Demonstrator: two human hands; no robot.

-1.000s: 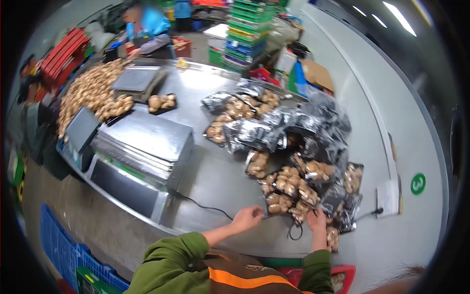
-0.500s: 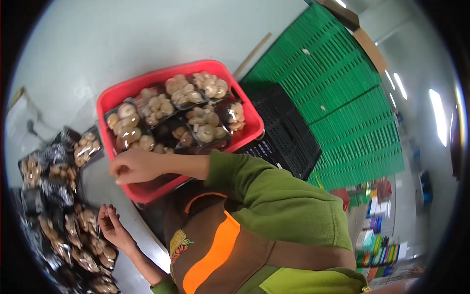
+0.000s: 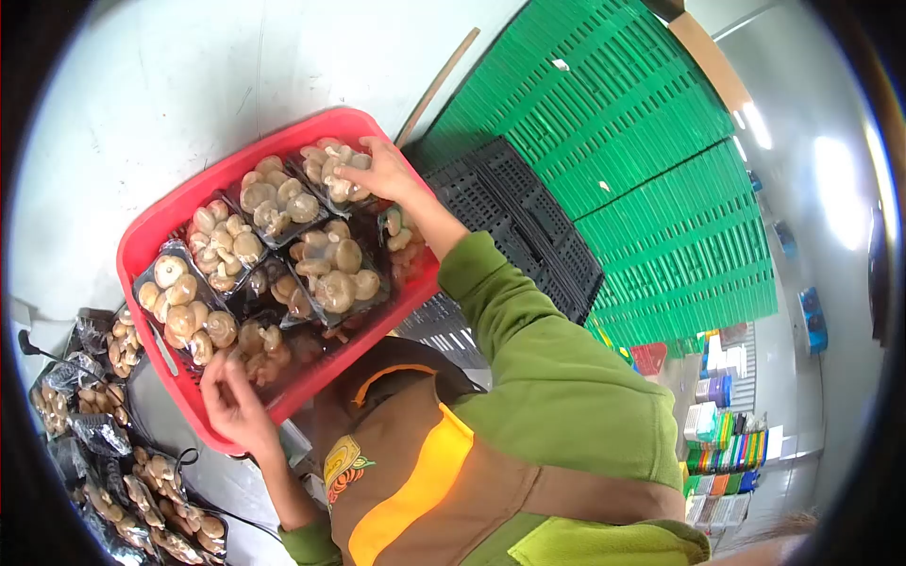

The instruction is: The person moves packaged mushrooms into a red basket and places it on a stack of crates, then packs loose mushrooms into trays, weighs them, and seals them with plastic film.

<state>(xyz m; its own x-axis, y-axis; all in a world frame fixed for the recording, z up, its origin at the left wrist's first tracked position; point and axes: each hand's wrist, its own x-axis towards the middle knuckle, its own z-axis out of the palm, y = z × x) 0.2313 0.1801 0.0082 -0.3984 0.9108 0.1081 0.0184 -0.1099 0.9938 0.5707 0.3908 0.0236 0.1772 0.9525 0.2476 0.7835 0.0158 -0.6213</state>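
A red basket (image 3: pixel 146 231) holds several black trays of film-wrapped mushrooms. My right hand (image 3: pixel 392 174) is at the basket's upper right corner, closed round a mushroom pack (image 3: pixel 326 165), with the thumb over the film and the other fingers at the pack's edge. At the lower rim of the basket, my left hand (image 3: pixel 236 406) has loosely bent, parted fingers with nothing visible between them. Its fingertips are beside a mushroom pack (image 3: pixel 264 351) at the near side. Another pack (image 3: pixel 335 274) lies mid-basket.
More wrapped mushroom packs (image 3: pixel 123 491) are piled at the lower left, near a black cable (image 3: pixel 222 509). Black crates (image 3: pixel 519 217) stand right of the basket, before a tall stack of green crates (image 3: pixel 613 179). A wooden stick (image 3: pixel 439 87) leans behind.
My right hand has moved from the basket's lower left side to the pack at its upper right corner. My left hand has come up to the basket's lower rim. The view has shifted.
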